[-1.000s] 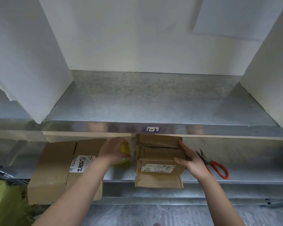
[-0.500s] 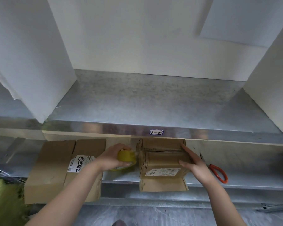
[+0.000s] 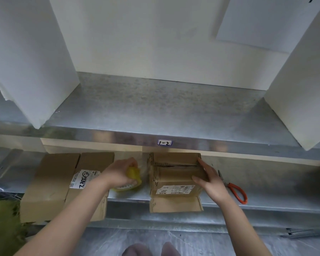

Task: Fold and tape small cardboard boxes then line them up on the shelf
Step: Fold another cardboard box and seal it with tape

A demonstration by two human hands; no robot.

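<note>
I read both arms as uncovered right down to the bottom edge of my feed: left forearm (image 3: 67, 215) and right forearm (image 3: 242, 222) are bare along all the length I can see. The left hand (image 3: 118, 174) and right hand (image 3: 211, 183) are bare as well. Low centre I see a rounded left toe tip (image 3: 136, 249) and right toe tip (image 3: 171, 248), both dull grey-mauve, soft-looking and blurred; sock or slipper, can't tell.
</note>
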